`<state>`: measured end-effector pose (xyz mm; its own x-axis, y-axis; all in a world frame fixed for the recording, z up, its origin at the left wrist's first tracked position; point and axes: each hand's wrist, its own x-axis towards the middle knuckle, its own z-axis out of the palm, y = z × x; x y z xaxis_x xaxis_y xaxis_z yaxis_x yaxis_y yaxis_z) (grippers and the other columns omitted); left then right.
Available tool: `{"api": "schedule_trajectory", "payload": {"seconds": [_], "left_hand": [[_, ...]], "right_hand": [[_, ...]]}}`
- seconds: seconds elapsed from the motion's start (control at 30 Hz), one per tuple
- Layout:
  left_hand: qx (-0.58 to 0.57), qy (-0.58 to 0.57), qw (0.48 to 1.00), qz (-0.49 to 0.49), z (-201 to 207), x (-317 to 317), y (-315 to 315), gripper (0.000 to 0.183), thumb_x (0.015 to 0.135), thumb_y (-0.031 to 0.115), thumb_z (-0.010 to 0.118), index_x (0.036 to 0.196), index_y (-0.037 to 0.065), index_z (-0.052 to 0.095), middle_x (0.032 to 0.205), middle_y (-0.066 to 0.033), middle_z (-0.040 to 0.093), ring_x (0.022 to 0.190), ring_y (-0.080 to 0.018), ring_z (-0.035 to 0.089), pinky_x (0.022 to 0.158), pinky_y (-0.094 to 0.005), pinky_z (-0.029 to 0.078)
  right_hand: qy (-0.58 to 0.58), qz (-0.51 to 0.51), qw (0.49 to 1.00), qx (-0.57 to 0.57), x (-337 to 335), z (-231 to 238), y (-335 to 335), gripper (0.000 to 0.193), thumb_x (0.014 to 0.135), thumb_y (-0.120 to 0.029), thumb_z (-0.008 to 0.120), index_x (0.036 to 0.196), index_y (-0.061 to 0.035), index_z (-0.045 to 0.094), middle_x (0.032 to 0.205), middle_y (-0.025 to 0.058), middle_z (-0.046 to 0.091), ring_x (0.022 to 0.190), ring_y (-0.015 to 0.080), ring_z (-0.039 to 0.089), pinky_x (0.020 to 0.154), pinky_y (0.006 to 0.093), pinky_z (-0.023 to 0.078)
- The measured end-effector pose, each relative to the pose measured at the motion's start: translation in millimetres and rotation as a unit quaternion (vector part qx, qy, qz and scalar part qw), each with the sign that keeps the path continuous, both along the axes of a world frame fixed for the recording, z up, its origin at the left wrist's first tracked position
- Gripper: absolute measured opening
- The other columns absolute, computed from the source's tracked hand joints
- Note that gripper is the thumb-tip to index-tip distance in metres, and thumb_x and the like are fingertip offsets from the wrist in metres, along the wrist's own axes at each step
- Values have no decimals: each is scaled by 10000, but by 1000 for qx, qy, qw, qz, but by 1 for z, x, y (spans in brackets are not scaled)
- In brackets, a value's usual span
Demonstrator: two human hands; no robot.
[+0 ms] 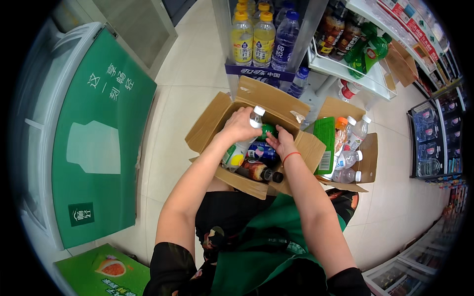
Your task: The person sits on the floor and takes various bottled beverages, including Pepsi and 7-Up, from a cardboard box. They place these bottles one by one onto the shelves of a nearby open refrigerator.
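Note:
An open cardboard box [247, 185] full of drink bottles stands in front of me. My left hand [239, 123] is wrapped round a clear bottle with a white cap [258, 111], which tilts inside the box. On the box's right side my right hand [282, 141] has its fingers and thumb bent against a green bottle [267, 130], partly hidden by both hands. Below them lie a blue bottle [262, 150] and a dark-capped brown drink bottle [257, 170]. A pale bottle with a yellow-and-green label [236, 159] rests along the left wall.
To the right, a second open carton [367, 157] holds several bottles and a green packet [324, 143]. A drinks rack [261, 72] and a white shelf [340, 69] stand beyond the boxes. On the left is a green-sided freezer [98, 138], above a green printed box [103, 274].

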<state>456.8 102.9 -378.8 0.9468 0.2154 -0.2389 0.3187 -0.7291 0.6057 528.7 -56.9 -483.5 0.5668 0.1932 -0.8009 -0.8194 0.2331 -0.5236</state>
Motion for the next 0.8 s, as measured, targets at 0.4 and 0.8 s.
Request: {"api": "schedule_trajectory", "payload": {"seconds": [0.4, 0.8], "left_hand": [[83, -87, 993, 12, -26, -5, -28, 615, 830, 381, 655, 1316, 50, 475, 1232, -182, 558, 1162, -375, 512, 951, -453, 447], [110, -103, 980, -129, -35, -62, -36, 651, 740, 55, 716, 1349, 109, 496, 1374, -183, 438, 1260, -374, 420, 1075, -430, 368]], "right_hand": [[-131, 108, 983, -71, -32, 22, 2, 312, 945, -130, 564, 1211, -3, 461, 966, 129, 646, 788, 241, 701, 555, 307, 585], [-534, 626, 422, -382, -104, 105, -55, 342, 772, -285, 706, 995, -29, 658, 969, 160, 674, 950, 327, 633, 851, 408, 514]]}}
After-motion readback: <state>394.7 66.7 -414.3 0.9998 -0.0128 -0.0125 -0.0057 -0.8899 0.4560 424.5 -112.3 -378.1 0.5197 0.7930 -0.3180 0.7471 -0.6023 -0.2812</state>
